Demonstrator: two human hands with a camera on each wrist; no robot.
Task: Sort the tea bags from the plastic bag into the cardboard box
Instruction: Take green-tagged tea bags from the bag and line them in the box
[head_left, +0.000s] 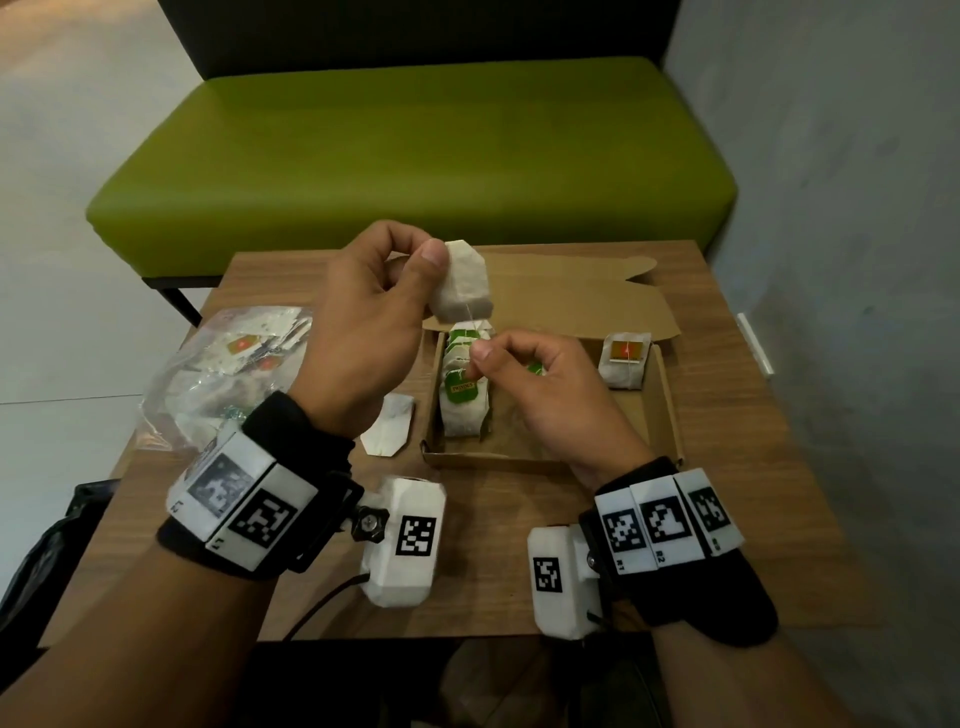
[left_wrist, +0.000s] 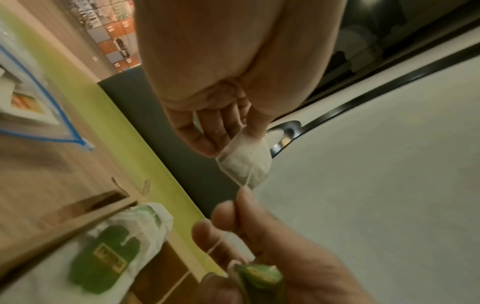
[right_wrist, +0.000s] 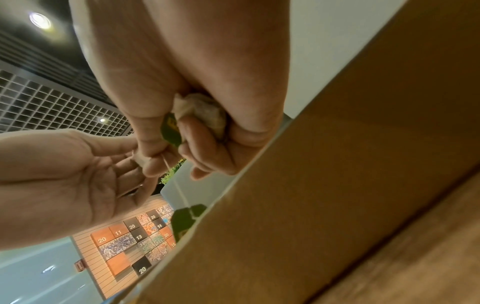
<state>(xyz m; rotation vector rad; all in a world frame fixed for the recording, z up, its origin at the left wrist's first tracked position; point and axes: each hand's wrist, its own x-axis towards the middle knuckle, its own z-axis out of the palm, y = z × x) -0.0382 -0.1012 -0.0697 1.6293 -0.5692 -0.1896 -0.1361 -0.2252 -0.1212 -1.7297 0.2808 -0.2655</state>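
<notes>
My left hand pinches a pale tea bag by its top corner, above the far left of the cardboard box. Its string runs down to my right hand, which pinches it between thumb and forefinger over the box. In the right wrist view that right hand also grips a crumpled tea bag and a green tag in its palm. The left wrist view shows the hanging tea bag and its green tag. The clear plastic bag holds more tea bags.
A row of green-tagged tea bags stands along the box's left side, and a red-tagged one sits at its far right. A loose tea bag lies on the wooden table between bag and box. A green bench stands beyond.
</notes>
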